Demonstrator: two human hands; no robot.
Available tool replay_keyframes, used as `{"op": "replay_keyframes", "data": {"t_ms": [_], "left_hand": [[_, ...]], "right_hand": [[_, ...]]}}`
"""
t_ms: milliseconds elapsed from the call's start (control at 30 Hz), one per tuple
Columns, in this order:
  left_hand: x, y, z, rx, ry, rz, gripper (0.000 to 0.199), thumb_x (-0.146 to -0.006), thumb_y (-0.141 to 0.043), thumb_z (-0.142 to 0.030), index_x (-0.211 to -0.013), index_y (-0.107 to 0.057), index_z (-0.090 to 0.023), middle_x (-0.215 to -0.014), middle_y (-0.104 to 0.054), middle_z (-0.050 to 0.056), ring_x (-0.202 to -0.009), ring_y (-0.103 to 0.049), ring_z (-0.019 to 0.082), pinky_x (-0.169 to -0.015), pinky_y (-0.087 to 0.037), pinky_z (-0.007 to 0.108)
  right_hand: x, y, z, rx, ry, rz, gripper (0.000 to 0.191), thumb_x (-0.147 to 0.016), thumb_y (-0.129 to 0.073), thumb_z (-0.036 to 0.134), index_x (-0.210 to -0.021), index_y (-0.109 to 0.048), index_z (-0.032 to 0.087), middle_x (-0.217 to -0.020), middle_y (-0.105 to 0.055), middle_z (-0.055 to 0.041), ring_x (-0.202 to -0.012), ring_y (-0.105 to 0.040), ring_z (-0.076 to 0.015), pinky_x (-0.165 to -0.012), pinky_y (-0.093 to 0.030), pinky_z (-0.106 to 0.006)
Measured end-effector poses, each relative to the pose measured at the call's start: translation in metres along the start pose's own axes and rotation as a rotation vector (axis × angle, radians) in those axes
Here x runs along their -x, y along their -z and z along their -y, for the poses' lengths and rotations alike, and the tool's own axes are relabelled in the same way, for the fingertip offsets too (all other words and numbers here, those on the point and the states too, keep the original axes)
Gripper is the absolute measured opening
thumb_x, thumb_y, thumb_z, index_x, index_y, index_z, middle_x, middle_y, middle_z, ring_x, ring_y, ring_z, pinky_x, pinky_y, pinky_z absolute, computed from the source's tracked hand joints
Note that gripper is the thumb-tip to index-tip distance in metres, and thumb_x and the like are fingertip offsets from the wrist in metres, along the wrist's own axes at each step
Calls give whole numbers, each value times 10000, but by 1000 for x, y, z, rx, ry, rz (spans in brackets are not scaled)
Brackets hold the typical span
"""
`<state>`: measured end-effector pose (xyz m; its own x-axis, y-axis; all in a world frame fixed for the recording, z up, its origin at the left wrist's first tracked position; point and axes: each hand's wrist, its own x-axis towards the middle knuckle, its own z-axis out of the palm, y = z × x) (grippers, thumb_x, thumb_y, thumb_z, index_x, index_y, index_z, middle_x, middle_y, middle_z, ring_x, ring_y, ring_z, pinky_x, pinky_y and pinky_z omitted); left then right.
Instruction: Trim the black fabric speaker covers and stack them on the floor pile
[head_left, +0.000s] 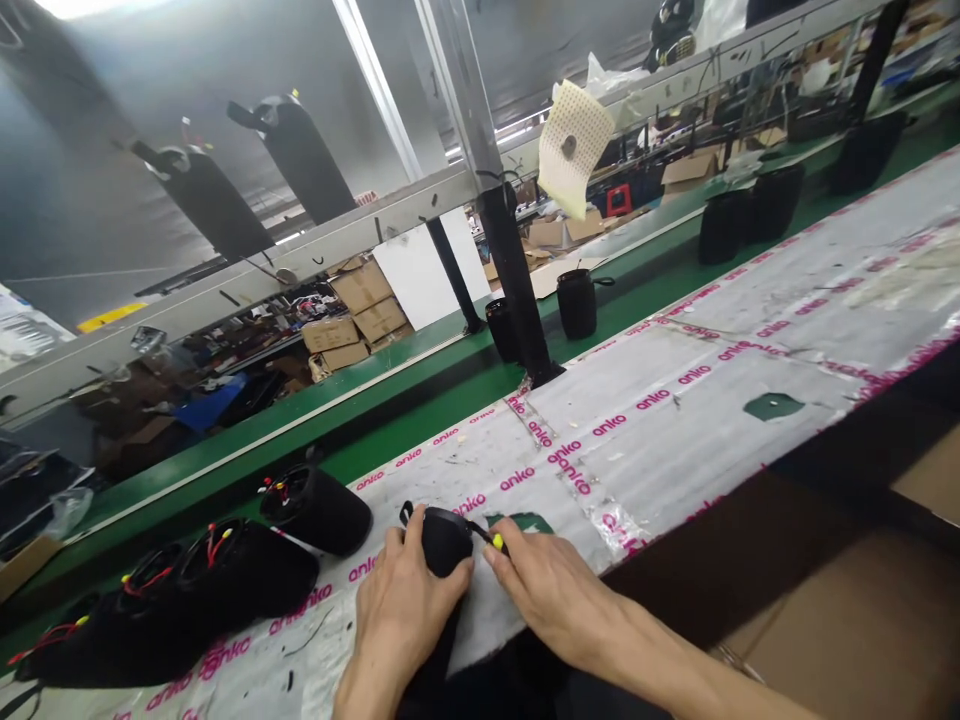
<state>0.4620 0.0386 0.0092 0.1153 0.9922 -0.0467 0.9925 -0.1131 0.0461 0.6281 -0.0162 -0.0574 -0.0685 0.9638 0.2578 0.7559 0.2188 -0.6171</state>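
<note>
A black rounded body (444, 543), like the fabric-covered cylinders nearby, is gripped near the front edge of the bench. My left hand (405, 600) wraps around its near side, thumb and fingers on it. My right hand (551, 590) pinches a thin black piece with a yellow part (498, 542), whose tip touches or nearly touches the body's right rim. I cannot tell whether this is a tool or a lead. A small black loop (406, 512) stands out at the body's upper left. My right fingers hide part of the thin piece.
Several black cylinders (251, 565) with red and yellow wires lie on the left. Another black cylinder (577, 303) stands on the green conveyor (427, 420) behind the printed sheet (645, 440). A dark post (514, 280) rises at the bench's back edge; two cylinders (304, 155) rest on the upper shelf.
</note>
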Motion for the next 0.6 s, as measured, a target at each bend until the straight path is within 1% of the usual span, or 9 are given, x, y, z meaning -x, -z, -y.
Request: {"op": "replay_keyframes", "data": {"t_ms": [67,200,400,600], "left_hand": [[-6,-3,3,53,-18,39,794,-809,-515,-560,-1496,-328,-205,-1354,-547,173,-1153,-598,387,-905,-442,441],[-11,-4,10,149,-35,100,822,-816,-519,-560,-1517,-281,-202,-1392,-542,177,-1213,-564,396,-946,-418,451],[-8,-5,9,139,-37,73,830,-811,-545,-538,-1519,-287,-190,-1363,-568,193,-1225,-555,407,-954,-410,458],[-6,-5,4,74,-24,77,817,-831,-524,-543,-1522,-268,-189,-1343,-575,194,-1194,-581,384,-930,-425,430]], "right_hand": [[1,-5,-1,2,4,13,276,-1053,-245,338,-1001,-480,204,-758,-642,-28,-677,-627,-211,-587,-270,-315],[-1,-11,0,-28,10,47,274,-1052,-248,336,-1017,-484,201,-760,-643,-32,-678,-628,-203,-575,-253,-309],[-8,-16,1,-67,0,87,285,-1050,-254,325,-1024,-501,185,-800,-668,-60,-721,-646,-209,-588,-279,-304],[-9,-25,2,-57,-12,92,276,-1047,-252,322,-1014,-494,194,-763,-662,-47,-675,-647,-217,-559,-265,-313]]}}
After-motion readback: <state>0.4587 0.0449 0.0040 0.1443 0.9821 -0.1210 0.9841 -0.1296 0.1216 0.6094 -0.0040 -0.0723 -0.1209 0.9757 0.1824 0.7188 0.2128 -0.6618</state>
